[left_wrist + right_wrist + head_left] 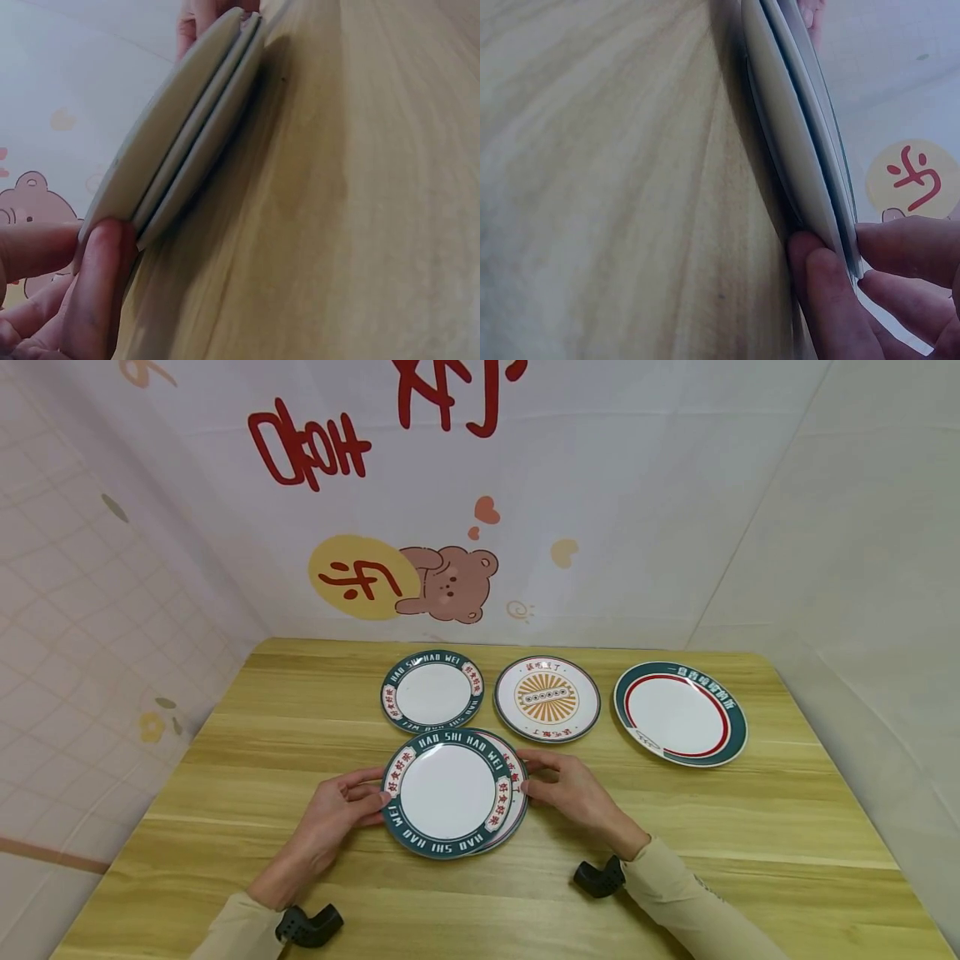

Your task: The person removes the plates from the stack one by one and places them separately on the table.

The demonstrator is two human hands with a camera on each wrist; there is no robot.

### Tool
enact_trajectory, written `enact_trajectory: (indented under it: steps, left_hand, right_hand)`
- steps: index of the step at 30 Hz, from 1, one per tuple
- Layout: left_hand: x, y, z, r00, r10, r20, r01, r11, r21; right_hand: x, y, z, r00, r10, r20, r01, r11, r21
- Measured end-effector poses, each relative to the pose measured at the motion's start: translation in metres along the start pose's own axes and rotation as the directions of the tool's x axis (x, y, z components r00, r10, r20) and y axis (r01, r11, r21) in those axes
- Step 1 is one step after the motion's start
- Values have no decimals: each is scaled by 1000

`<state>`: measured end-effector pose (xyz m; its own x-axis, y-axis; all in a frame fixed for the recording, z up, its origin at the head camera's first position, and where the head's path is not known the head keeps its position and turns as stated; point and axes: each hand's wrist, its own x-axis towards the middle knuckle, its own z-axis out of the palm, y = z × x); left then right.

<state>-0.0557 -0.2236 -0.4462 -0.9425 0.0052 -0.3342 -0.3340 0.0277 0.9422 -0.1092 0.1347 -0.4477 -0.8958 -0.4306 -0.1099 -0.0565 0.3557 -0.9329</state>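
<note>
A green-rimmed plate (447, 791) lies on top of a small stack in front of me, shifted left over a white plate with red characters (517, 806). Edge-on in the left wrist view, several plates (176, 135) overlap with thin gaps between them. My left hand (335, 814) pinches the left rim of the green-rimmed plate, thumb above and fingers underneath. On the opposite side my right hand (566, 789) grips the right edge of the stack between thumb and fingers. The fingers (832, 300) reach beneath the lower plates, seen from the right wrist.
Behind the stack stand a smaller green-rimmed plate (431, 693), a white plate with an orange sunburst (547, 699) and, to the right, a larger green plate with a red ring (680, 714). The wooden table (300, 718) meets a printed cloth wall (600, 510).
</note>
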Motion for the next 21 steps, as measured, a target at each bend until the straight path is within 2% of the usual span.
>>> enact_trajectory:
  steps: [9,21]
  left_hand:
    - [3,-1,-8,998,-34,52,39,995,-95]
    - [5,0,-15,997,-64,49,72,983,-168]
  right_hand:
    - [0,-1,0,1000,7,-1,-7,1000,-7]
    - [1,0,1,1000,3,-11,-4,998,-57]
